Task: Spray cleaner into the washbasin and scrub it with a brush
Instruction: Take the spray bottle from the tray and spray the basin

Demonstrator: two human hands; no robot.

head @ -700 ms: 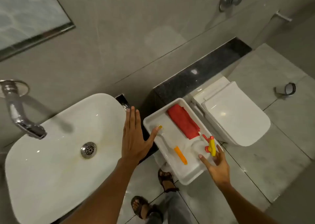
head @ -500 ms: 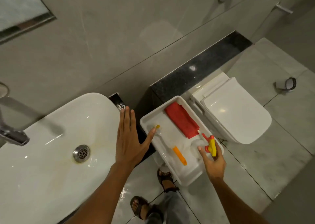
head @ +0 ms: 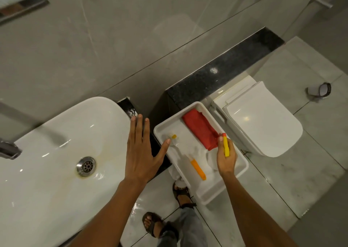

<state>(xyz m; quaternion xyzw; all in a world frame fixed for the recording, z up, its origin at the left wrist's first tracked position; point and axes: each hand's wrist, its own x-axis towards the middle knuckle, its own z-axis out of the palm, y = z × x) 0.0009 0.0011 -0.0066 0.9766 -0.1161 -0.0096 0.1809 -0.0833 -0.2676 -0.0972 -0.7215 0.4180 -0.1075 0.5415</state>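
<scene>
The white oval washbasin (head: 56, 152) with a metal drain (head: 86, 166) fills the lower left. My left hand (head: 140, 152) hovers flat and open over its right rim. To the right stands a white tray (head: 243, 168) holding a brush with an orange handle (head: 197, 168), a red cloth (head: 201, 132) and a spray bottle with a yellow and red trigger head (head: 226, 146). My right hand (head: 226, 159) is closed around that spray bottle inside the tray; the clear bottle body is mostly hidden under my fingers.
A chrome tap (head: 8, 149) juts in at the left edge over the basin. A closed white toilet (head: 263, 122) stands right of the tray, with a black stone ledge (head: 222, 71) behind. My sandalled feet (head: 180, 192) are on the wet tiled floor below.
My right hand has moved in from the tray's edge and closed on the spray bottle. The view has shifted right, so less of the tap shows. My left hand stays flat over the basin rim.
</scene>
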